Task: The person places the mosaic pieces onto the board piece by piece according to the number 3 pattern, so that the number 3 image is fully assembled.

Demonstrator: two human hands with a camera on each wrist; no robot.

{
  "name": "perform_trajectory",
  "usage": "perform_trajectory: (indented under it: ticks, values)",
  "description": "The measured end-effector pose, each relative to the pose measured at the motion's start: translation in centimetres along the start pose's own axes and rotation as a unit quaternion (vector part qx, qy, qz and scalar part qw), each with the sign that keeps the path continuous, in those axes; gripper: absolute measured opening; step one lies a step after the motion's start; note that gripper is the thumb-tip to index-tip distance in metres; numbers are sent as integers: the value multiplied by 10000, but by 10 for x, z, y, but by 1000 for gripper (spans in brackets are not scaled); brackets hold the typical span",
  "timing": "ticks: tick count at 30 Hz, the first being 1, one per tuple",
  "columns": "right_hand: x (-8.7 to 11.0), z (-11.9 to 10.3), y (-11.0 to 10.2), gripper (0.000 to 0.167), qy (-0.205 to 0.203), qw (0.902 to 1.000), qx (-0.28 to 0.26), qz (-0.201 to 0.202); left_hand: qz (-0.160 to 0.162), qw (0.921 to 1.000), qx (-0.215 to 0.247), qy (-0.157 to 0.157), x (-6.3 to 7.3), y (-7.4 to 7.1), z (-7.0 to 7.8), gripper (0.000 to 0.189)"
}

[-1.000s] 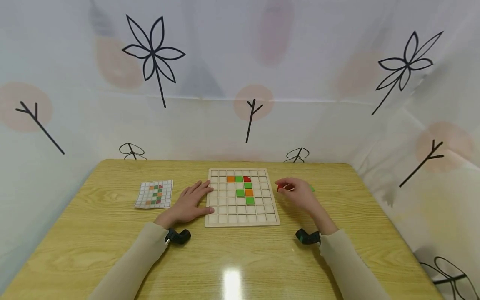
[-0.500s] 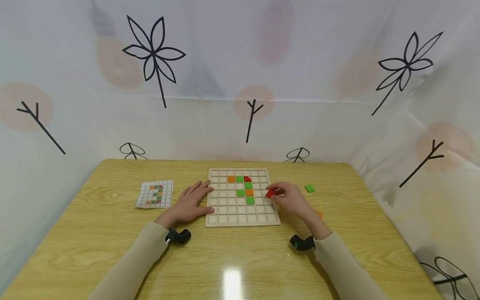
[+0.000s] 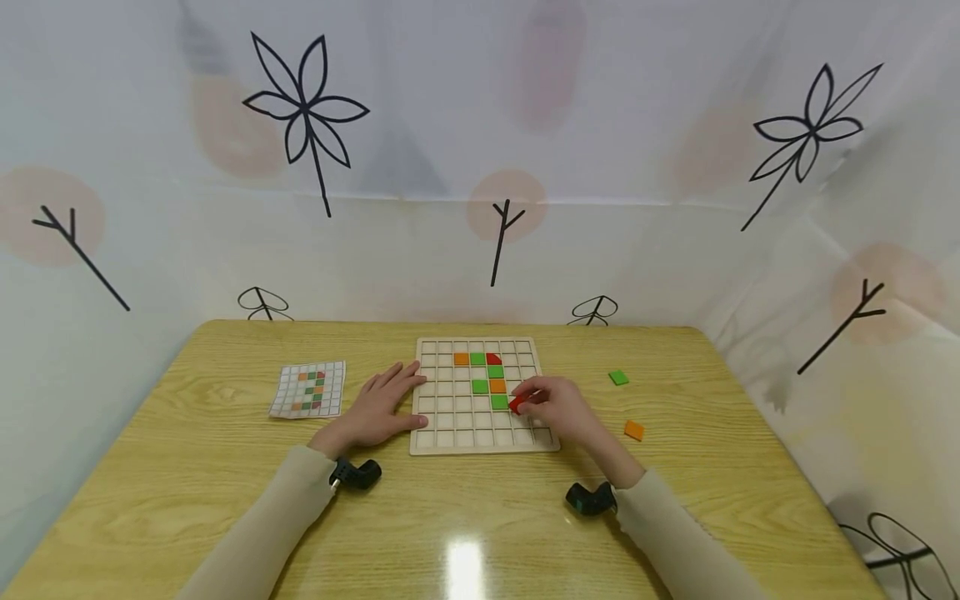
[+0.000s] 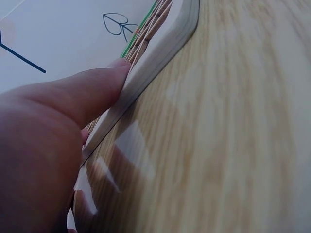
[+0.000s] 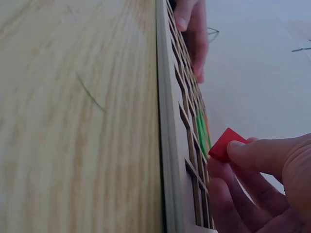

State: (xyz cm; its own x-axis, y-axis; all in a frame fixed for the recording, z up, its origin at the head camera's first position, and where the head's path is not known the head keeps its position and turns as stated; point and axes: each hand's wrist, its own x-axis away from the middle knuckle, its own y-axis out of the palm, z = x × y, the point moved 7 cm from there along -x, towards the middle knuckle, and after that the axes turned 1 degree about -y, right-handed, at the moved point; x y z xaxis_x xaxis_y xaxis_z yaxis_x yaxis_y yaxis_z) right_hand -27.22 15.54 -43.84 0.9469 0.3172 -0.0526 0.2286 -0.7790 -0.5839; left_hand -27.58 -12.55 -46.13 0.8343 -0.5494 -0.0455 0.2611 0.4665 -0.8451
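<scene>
A wooden grid board (image 3: 442, 437) lies on the table, with orange, green and red tiles set in several of its cells. My right hand (image 3: 558, 410) pinches a red tile (image 5: 226, 144) between thumb and fingers, over the board's right part. In the head view that tile is just right of the lowest green tile (image 3: 499, 402). My left hand (image 3: 381, 408) rests at the board's left edge, fingers spread and thumb on the rim. The left wrist view shows the thumb (image 4: 104, 87) touching the board's wooden border (image 4: 167, 53).
Left of the board lies a paper card (image 3: 286, 395) printed with a coloured grid pattern. A loose green tile (image 3: 618, 377) and a loose orange tile (image 3: 633, 430) lie on the table to the right. A patterned cloth (image 3: 420, 250) hangs behind the table.
My right hand has carried the red tile left from beside the board to over its right cells. The loose green and orange tiles have come fully into view. My left hand stays put.
</scene>
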Motion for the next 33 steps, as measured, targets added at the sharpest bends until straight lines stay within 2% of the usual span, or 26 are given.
perform_trajectory:
  ticks: [8,20,27,33]
  values:
    - [0,-9,10,12,-462,9987,145,-186,27,10000,14,2,0,0,0,71]
    - [-5,-2,21,8,-417,9977,251,-472,26,10000,3,24,0,-1,1,71]
    - [-5,-5,21,8,-538,9967,323,-516,-32,9999,56,-77,-1,1,-1,72]
    - [-4,-5,23,11,-473,9968,302,-561,-13,9999,82,-64,0,0,0,72]
